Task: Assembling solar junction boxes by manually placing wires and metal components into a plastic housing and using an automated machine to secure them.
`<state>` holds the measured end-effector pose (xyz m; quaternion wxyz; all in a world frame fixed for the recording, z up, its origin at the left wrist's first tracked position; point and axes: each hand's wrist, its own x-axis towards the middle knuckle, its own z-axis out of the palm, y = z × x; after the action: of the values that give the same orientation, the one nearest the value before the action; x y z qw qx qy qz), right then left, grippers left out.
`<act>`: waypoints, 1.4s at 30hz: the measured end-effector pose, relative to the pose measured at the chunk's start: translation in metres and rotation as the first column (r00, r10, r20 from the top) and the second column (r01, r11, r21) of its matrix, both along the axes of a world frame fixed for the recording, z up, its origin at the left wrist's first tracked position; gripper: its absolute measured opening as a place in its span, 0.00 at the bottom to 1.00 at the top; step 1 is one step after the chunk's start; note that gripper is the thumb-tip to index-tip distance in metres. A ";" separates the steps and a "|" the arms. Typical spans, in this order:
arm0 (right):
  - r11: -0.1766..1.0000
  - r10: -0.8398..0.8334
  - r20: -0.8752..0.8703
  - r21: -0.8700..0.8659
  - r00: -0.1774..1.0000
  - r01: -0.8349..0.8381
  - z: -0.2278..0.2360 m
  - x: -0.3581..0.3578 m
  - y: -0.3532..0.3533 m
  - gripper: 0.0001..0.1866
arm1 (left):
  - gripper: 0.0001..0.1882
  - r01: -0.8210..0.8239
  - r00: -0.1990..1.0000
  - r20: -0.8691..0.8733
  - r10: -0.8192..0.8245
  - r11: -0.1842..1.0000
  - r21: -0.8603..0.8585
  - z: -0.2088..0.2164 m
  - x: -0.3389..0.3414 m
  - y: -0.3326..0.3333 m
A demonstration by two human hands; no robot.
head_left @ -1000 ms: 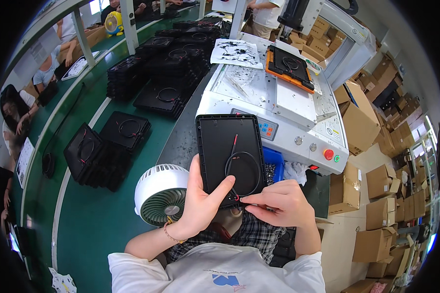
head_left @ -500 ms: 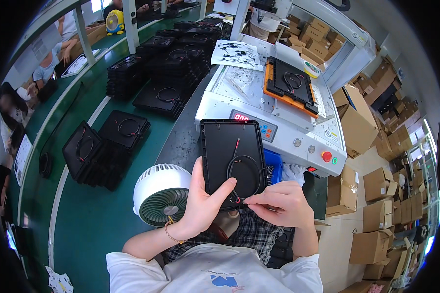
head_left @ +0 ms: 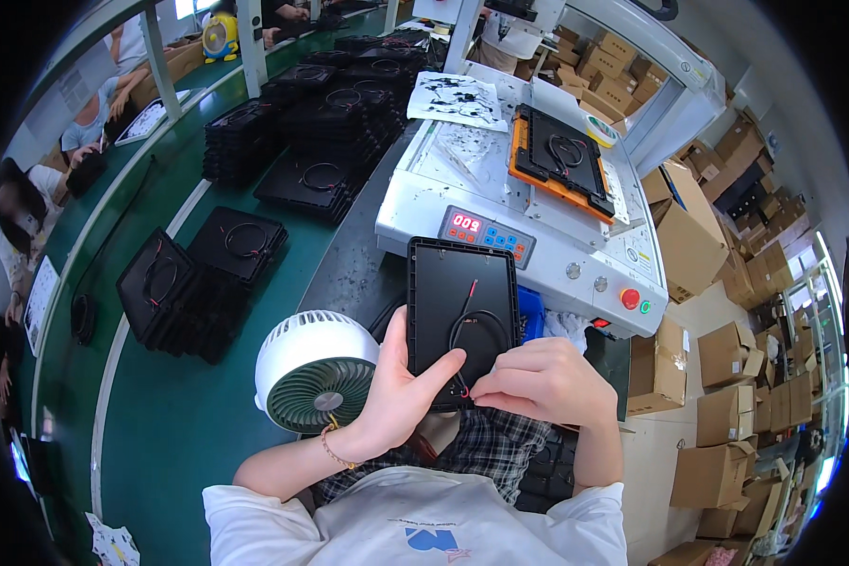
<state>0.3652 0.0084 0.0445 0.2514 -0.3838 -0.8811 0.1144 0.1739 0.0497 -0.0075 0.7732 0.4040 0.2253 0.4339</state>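
Note:
My left hand (head_left: 401, 389) grips a black plastic panel (head_left: 439, 283) by its left side, with the thumb pressed on its face. A thin black cable (head_left: 481, 312) lies coiled on the panel, one red-tipped end pointing up and reddish wire showing at the bottom edge. My right hand (head_left: 542, 382) is closed in a pinch at the panel's lower right, next to that wire. What sits between these fingertips is too small to make out. The panel is tilted up toward me above my lap.
A white fan (head_left: 316, 368) stands left of my left hand. Ahead is a white machine (head_left: 410, 212) carrying another black panel (head_left: 561, 156) in an orange fixture (head_left: 519, 160). Stacked black panels (head_left: 241, 245) cover part of the green table (head_left: 189, 415). Cardboard boxes (head_left: 656, 377) stand at right.
The panel and both hands have shifted slightly right, and the panel's top is a little lower. My right hand's fingers have drawn closer together at the lower edge.

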 end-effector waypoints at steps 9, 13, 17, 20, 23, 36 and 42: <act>0.999 -0.032 0.012 -0.011 0.999 0.032 -0.003 -0.002 -0.007 0.07 | 0.26 -0.055 0.998 0.024 0.054 0.998 0.008 -0.001 0.000 -0.002; 0.996 -0.049 -0.035 0.076 0.998 0.052 -0.006 -0.005 -0.008 0.08 | 0.26 -0.083 0.996 0.040 0.082 0.996 0.029 -0.001 0.001 -0.003; 0.994 -0.050 -0.061 0.090 0.997 0.055 -0.006 -0.006 -0.008 0.08 | 0.25 -0.097 0.995 0.037 0.095 0.994 0.056 -0.001 0.001 -0.003; 0.996 -0.044 -0.084 0.075 0.995 0.051 -0.005 -0.004 -0.008 0.09 | 0.25 -0.092 0.995 0.047 0.090 0.994 0.051 -0.001 0.001 -0.003; 0.997 -0.035 -0.086 0.065 0.996 0.040 -0.005 -0.004 -0.009 0.09 | 0.24 -0.093 0.995 0.050 0.090 0.994 0.054 0.000 0.000 -0.003; 0.966 -0.047 -0.067 0.251 0.997 0.063 -0.007 -0.010 -0.013 0.11 | 0.23 -0.125 0.990 0.063 0.123 0.991 0.041 0.001 0.000 -0.003; 0.964 -0.083 0.007 0.253 0.997 0.079 -0.003 -0.012 -0.017 0.15 | 0.23 -0.149 0.987 0.060 0.148 0.988 0.026 0.000 0.000 -0.003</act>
<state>0.3530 -0.0082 0.0411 0.2949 -0.3853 -0.8743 -0.0122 0.1738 0.0467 -0.0078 0.7386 0.3851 0.2256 0.5052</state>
